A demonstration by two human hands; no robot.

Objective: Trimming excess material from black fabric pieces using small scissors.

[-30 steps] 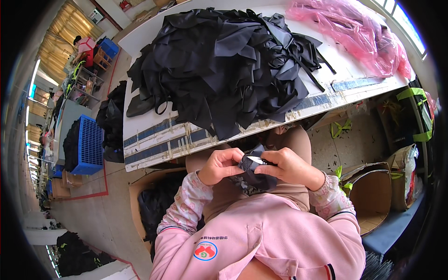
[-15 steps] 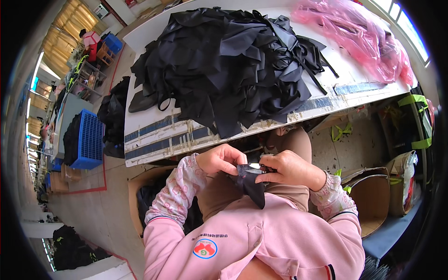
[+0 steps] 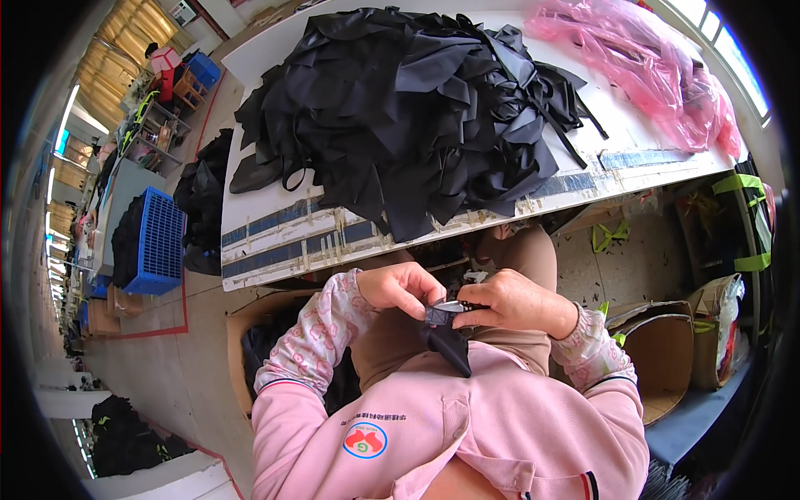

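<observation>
Above my lap, my left hand (image 3: pixel 402 288) pinches the stitched end of a black fabric piece (image 3: pixel 447 343), which hangs down toward my pink shirt. My right hand (image 3: pixel 518 302) is closed around small thread snips (image 3: pixel 451 306). Their metal blades lie against the stitched end, close to my left fingertips; most of the handle is hidden in my palm. Beyond my hands, a large heap of black fabric pieces (image 3: pixel 400 108) covers much of the white table (image 3: pixel 275 250).
Pink plastic sheeting (image 3: pixel 642 67) lies at the table's far right. Open cardboard boxes stand by my right elbow (image 3: pixel 658 358) and under my left arm (image 3: pixel 242 333). A blue crate (image 3: pixel 158 242) of black fabric is at left. Far back left is another person (image 3: pixel 164 67).
The snips' blades have shifted slightly left and down against the fabric's stitched end, and less of them shows. Both hands remain close together; the left has moved slightly right.
</observation>
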